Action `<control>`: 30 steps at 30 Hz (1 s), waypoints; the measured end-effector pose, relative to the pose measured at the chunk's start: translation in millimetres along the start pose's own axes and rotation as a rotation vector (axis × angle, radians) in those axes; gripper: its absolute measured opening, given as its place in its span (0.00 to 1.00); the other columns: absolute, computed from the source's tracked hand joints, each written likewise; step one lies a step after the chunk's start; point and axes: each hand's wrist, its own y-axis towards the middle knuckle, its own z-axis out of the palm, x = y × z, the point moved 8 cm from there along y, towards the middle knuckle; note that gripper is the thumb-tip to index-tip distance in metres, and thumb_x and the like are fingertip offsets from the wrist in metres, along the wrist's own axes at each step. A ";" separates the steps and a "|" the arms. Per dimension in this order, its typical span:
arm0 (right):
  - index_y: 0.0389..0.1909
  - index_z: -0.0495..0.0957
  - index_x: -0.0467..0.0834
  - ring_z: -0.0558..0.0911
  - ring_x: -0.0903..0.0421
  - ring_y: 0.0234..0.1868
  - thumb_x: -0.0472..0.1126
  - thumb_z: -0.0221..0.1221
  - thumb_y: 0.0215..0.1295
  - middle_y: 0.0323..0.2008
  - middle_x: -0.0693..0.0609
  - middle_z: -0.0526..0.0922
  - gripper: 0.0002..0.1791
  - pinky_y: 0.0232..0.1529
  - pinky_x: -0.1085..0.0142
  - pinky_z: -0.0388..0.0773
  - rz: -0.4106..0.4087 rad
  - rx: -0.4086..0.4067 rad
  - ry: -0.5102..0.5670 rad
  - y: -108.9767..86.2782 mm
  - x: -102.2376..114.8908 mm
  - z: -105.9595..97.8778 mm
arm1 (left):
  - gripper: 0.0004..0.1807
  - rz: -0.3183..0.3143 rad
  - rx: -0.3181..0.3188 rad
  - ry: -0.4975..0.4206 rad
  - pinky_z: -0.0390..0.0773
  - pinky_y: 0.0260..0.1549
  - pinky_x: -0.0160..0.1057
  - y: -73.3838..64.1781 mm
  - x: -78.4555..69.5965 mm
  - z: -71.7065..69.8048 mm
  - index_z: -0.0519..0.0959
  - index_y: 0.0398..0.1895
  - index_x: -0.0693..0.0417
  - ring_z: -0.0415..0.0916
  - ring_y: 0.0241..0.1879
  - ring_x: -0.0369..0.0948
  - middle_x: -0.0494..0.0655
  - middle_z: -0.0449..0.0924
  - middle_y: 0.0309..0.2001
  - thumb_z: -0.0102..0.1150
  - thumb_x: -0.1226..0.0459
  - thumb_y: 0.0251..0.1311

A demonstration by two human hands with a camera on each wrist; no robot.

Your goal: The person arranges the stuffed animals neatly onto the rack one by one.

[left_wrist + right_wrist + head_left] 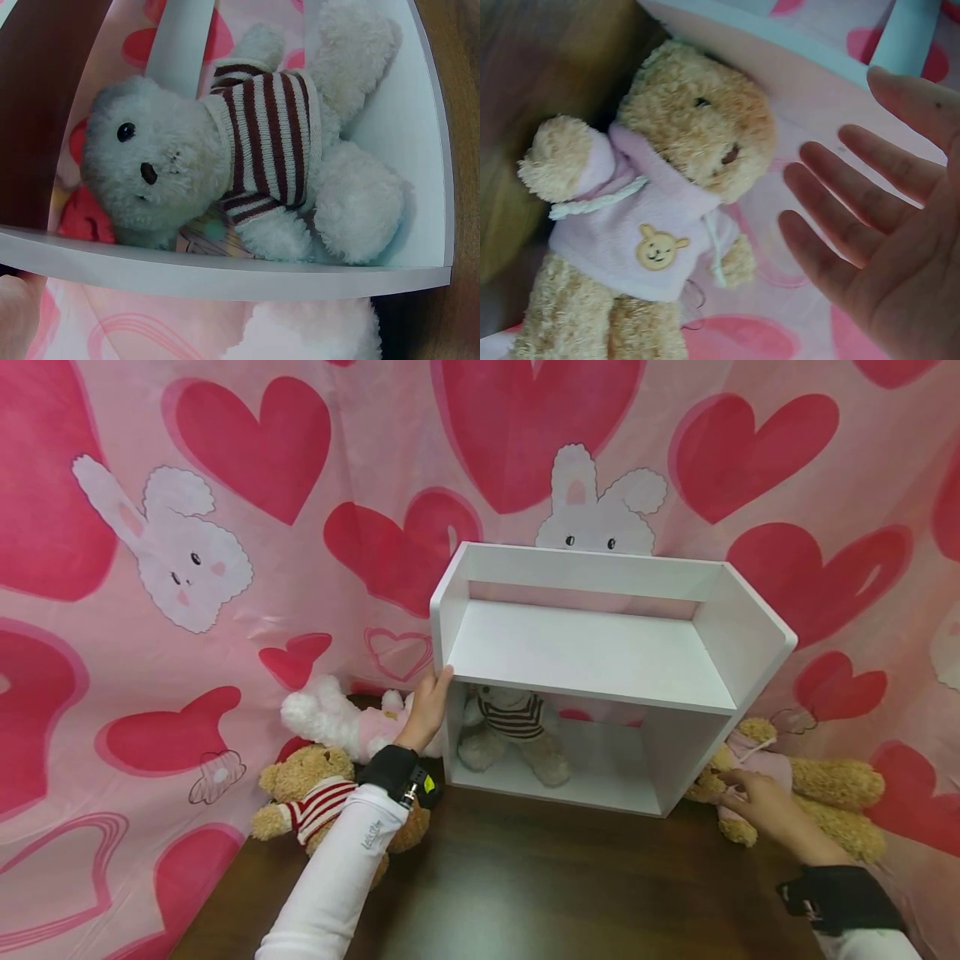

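A white two-tier shelf (577,652) stands on the dark table. My left hand (426,710) grips the front edge of its left side panel, at the height of the middle board; most of its fingers are hidden. Inside the lower compartment sits a pale teddy bear (270,142) in a brown-and-white striped shirt, leaning toward the left panel. My right hand (885,202) is spread open with nothing in it, beside the shelf's right panel. A tan teddy bear (697,120) in a pink hooded top lies there, close to the fingertips.
Left of the shelf, a tan bear (315,777) in a red-and-white striped shirt sits on the table (525,877). Behind it lies a white plush toy (330,714) in pink. A pink cloth (300,577) with hearts and rabbits hangs behind everything.
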 end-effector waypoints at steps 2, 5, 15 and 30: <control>0.43 0.73 0.24 0.77 0.34 0.38 0.39 0.60 0.56 0.38 0.29 0.77 0.22 0.37 0.44 0.72 0.006 -0.020 -0.003 0.1 -3.9 -1.2 | 0.28 -0.004 0.011 -0.016 0.53 0.62 0.49 -0.9 -2.9 0.0 0.50 0.69 0.60 0.53 0.65 0.49 0.58 0.55 0.66 0.36 0.58 0.70; 0.44 0.72 0.23 0.75 0.31 0.40 0.37 0.59 0.57 0.41 0.27 0.75 0.21 0.38 0.42 0.71 0.020 -0.045 -0.010 0.0 -9.7 -1.8 | 0.27 -0.001 0.019 -0.025 0.53 0.62 0.50 -6.0 -15.9 0.3 0.49 0.69 0.63 0.52 0.65 0.51 0.61 0.54 0.66 0.36 0.61 0.70; 0.47 0.68 0.21 0.69 0.27 0.45 0.36 0.63 0.52 0.44 0.22 0.70 0.27 0.41 0.40 0.65 0.037 -0.195 -0.026 0.4 -33.7 -2.5 | 0.26 0.003 0.011 -0.003 0.54 0.62 0.49 -15.6 -34.8 0.5 0.51 0.68 0.66 0.53 0.65 0.52 0.63 0.56 0.65 0.35 0.62 0.71; 0.49 0.68 0.23 0.66 0.28 0.47 0.31 0.68 0.37 0.46 0.24 0.69 0.34 0.46 0.38 0.60 -0.064 -0.389 0.010 1.7 -55.3 -2.3 | 0.28 0.012 -0.009 -0.010 0.55 0.61 0.50 -0.6 0.0 0.3 0.53 0.68 0.59 0.56 0.64 0.48 0.58 0.58 0.65 0.36 0.56 0.70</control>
